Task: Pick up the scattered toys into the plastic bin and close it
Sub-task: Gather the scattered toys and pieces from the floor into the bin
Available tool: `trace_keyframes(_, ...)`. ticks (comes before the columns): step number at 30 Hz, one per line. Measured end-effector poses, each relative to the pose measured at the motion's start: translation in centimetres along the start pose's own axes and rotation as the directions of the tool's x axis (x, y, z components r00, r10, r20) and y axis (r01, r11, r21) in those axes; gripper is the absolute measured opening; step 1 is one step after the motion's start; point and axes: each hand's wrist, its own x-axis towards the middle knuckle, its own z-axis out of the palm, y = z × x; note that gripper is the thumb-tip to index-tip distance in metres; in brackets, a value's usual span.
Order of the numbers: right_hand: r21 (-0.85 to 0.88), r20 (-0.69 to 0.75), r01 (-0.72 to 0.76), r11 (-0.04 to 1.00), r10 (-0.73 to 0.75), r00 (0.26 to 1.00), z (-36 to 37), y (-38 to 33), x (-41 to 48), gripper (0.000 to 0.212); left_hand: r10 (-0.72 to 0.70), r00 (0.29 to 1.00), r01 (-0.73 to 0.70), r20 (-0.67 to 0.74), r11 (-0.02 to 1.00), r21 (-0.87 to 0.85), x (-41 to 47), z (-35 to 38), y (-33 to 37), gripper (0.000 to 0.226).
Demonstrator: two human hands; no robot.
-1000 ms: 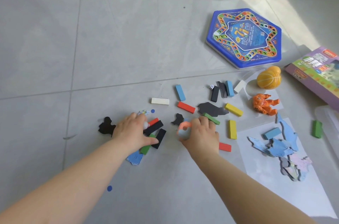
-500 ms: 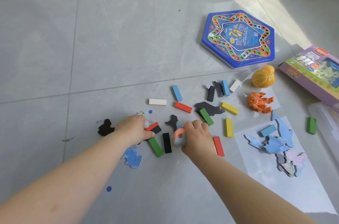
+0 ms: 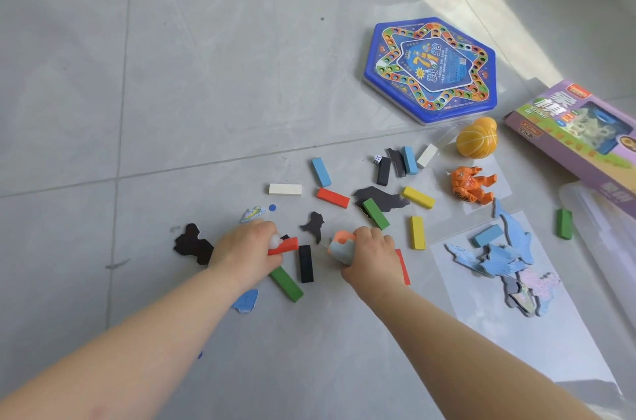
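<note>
Both full: left hand (image 3: pixel 246 249) grips a red block (image 3: pixel 285 245), right hand (image 3: pixel 373 256) an orange-grey toy (image 3: pixel 341 247); the plastic bin (image 3: pixel 612 237) lies rightward, nearer the right hand.

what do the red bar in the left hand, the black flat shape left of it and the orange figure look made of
Red bar, gripped by the left hand: probably painted wood, matte, with square edges and solid thickness; hard plastic is possible. Black flat shape: thin card or foam sheet, matte, with an irregular cut outline. Orange figure: moulded plastic, slightly glossy, with jointed limbs.
</note>
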Motion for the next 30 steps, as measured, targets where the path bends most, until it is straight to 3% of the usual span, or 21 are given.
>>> trace_keyframes(6,-0.121,-0.093,0.094,0.988,-0.106,0.99,0.7,0.5,-0.8,0.039,-0.134,0.981,0.057,-0.14,0.891,-0.451,-0.8,-0.8,-1.4,0.013)
trace_keyframes(11,-0.166,-0.077,0.19,0.968,-0.205,0.976,0.3,1.1,-1.0,0.038,-0.116,0.974,-0.016,-0.196,0.824,-0.567,-0.4,-1.9,-0.8,0.02)
trace_keyframes(13,-0.051,-0.082,0.143,0.988,-0.147,0.986,0.0,1.4,-1.4,0.035,-0.111,0.965,-0.063,-0.238,0.783,-0.619,-0.3,-2.5,0.3,0.013)
trace_keyframes(16,0.266,-0.093,0.029,0.964,-0.004,0.996,-1.4,2.3,-3.3,0.027,-0.111,0.948,-0.125,-0.298,0.733,-0.669,-0.3,-3.0,2.7,0.017)
trace_keyframes(18,0.472,-0.108,-0.002,0.881,0.061,0.992,-2.8,4.0,-4.8,0.031,-0.079,0.947,-0.164,-0.311,0.714,-0.681,0.0,-2.7,5.0,0.025)
trace_keyframes(21,0.634,-0.143,-0.011,0.773,0.132,0.981,-6.7,7.5,-8.2,0.035,0.067,0.962,-0.231,-0.266,0.723,-0.651,-0.3,-1.5,8.6,0.031)
trace_keyframes(26,0.73,-0.306,0.027,0.683,0.29,0.907,-13.7,14.1,-13.3,0.033,0.341,0.915,-0.403,-0.215,0.748,-0.528,-0.7,-1.7,13.5,0.03)
trace_keyframes(30,0.701,-0.469,0.054,0.711,0.403,0.786,-17.5,19.6,-18.5,0.028,0.534,0.83,-0.557,-0.161,0.776,-0.296,-2.1,-3.1,18.0,0.032)
